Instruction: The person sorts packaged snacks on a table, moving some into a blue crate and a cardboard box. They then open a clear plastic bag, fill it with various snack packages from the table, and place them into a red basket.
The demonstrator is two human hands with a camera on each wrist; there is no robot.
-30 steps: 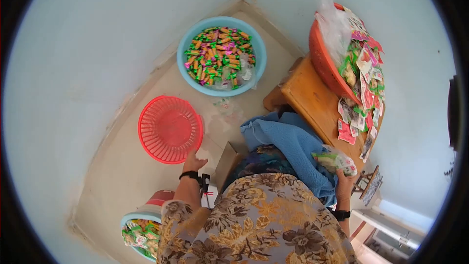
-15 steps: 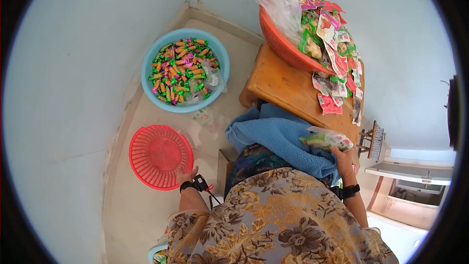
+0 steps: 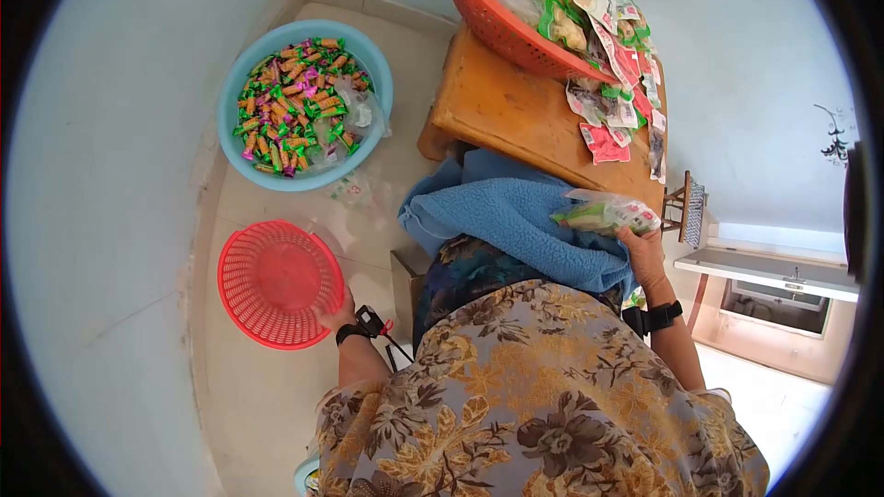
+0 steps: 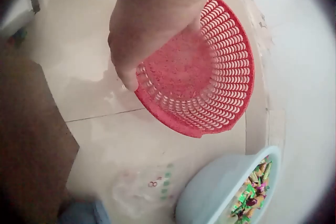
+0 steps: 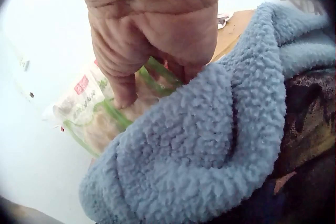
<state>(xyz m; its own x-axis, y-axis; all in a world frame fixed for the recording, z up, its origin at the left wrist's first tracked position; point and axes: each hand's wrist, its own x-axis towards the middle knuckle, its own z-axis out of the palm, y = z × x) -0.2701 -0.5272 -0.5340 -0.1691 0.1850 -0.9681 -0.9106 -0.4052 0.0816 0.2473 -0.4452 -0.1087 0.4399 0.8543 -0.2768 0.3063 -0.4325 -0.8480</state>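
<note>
My left hand grips the near rim of a red slotted plastic basket. In the left wrist view the thumb lies outside the rim and the fingers reach inside, partly hidden; the basket is tilted, with nothing in it. My right hand holds a clear plastic bag with green-edged packaging and pale contents, over the lap. Under that bag a fleecy blue cloth lies across the legs; in the right wrist view it covers part of the bag.
A light-blue basin of wrapped snacks stands in the corner. Ahead on the wooden table sits an orange-red colander heaped with packets; more packets lie beside it. A clear bag is on the floor, near a cardboard box.
The left hand has come from beside the red basket to a hold on its rim, and the basket has tilted. The right hand keeps the bag. The head view has shifted.
</note>
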